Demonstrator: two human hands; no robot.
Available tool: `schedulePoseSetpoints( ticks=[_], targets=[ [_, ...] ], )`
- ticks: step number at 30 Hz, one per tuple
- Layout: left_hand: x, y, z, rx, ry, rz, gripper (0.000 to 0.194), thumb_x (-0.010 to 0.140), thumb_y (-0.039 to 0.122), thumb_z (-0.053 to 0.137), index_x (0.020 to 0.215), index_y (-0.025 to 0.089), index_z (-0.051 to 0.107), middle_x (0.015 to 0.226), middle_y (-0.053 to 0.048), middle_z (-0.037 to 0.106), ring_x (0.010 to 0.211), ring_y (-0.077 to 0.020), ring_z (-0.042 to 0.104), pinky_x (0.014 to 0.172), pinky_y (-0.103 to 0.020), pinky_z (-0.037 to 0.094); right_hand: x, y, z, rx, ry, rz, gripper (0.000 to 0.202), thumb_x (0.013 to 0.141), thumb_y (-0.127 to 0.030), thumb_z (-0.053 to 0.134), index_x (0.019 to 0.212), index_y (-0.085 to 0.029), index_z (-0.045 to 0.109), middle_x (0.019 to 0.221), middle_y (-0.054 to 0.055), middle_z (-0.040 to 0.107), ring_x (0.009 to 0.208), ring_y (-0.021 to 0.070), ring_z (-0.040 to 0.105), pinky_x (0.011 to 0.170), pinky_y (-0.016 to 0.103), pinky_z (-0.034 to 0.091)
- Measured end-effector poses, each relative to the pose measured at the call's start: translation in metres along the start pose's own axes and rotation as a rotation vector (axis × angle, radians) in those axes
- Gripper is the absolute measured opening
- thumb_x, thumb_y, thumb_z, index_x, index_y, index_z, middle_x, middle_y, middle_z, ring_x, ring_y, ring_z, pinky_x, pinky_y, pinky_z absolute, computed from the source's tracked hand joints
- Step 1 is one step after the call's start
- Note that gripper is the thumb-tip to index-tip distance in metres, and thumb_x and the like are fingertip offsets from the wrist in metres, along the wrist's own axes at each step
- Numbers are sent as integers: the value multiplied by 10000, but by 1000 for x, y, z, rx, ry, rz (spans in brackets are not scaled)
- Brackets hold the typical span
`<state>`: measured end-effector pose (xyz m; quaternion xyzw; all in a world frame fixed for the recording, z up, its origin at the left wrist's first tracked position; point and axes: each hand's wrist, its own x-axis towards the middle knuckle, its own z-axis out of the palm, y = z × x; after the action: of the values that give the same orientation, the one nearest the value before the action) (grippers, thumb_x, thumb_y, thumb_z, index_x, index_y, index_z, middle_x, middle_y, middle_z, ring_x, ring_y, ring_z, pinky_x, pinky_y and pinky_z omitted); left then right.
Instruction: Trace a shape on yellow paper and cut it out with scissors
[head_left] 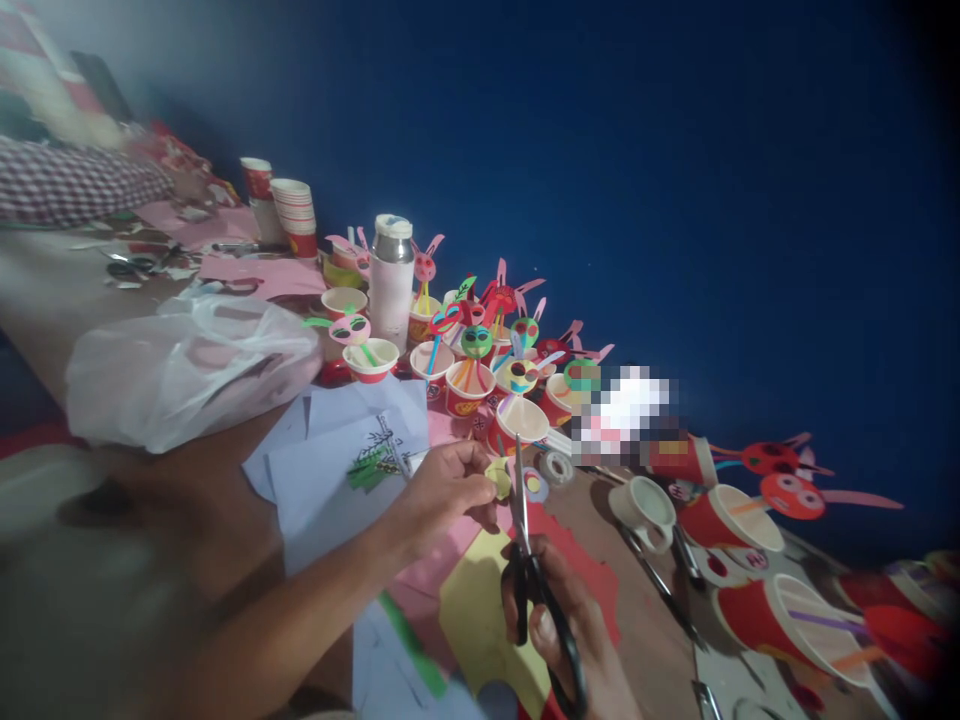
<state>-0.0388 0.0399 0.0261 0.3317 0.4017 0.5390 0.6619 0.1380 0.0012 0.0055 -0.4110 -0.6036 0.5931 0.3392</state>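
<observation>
Between the thumb and fingers of my left hand (454, 485) is a small piece of yellow-green paper (498, 479). My right hand (574, 610) grips black-handled scissors (523, 515), blades pointing up and away from me, right beside that piece. Whether the blades touch the paper I cannot tell. Below both hands lie a yellow paper sheet (480, 600), a red paper sheet (581, 560) and pink paper. White sheets (315, 480), one with a green and black plant drawing, lie under and left of my left forearm.
Red and white paper cups (469, 388) with paper animal faces on straws crowd the back. A white bottle (391, 285) stands among them. A plastic bag (187, 370) lies left. A white mug (643, 510), a tape roll (556, 467) and pens are right. Another person's checkered sleeve (75, 180) shows far left.
</observation>
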Motion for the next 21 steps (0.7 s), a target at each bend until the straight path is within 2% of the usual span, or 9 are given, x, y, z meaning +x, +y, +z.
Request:
schedulePoseSetpoints(
  ticks=[5,11,15,17,21],
  targets=[
    [-1,-4,1,-23,-29,11,94,618,123,578,689,130,518,574,20,585,461,-86,547,520,-240,494,1,-2,-3,-49,-78,3,419,780,-580,525,1027,-242,499,763,31,562,673,167,520,591,246,446],
    [-1,-5,2,-12,-5,-4,95,602,117,570,657,137,494,547,10,595,462,-103,562,521,-249,492,2,6,-6,-59,-92,-13,401,804,-549,518,1021,-214,473,685,-3,502,616,137,474,576,230,423],
    [-1,-3,3,-13,5,-18,109,581,123,567,646,141,480,523,5,592,453,-112,560,531,-271,494,2,4,-5,-74,-106,-9,433,794,-579,506,1024,-214,467,702,-1,507,607,130,456,563,223,404],
    [-2,-2,4,-14,7,-24,113,572,130,567,647,139,483,534,-1,598,453,-113,559,531,-275,491,1,3,-3,-77,-88,2,462,785,-588,508,1044,-207,469,730,11,525,613,134,458,559,228,394],
    [-2,0,6,-9,18,-22,112,565,139,571,636,138,484,544,-3,596,452,-110,552,528,-277,489,1,1,0,-46,24,35,452,755,-573,555,997,-194,509,748,28,559,635,148,482,572,246,389]
  ],
)
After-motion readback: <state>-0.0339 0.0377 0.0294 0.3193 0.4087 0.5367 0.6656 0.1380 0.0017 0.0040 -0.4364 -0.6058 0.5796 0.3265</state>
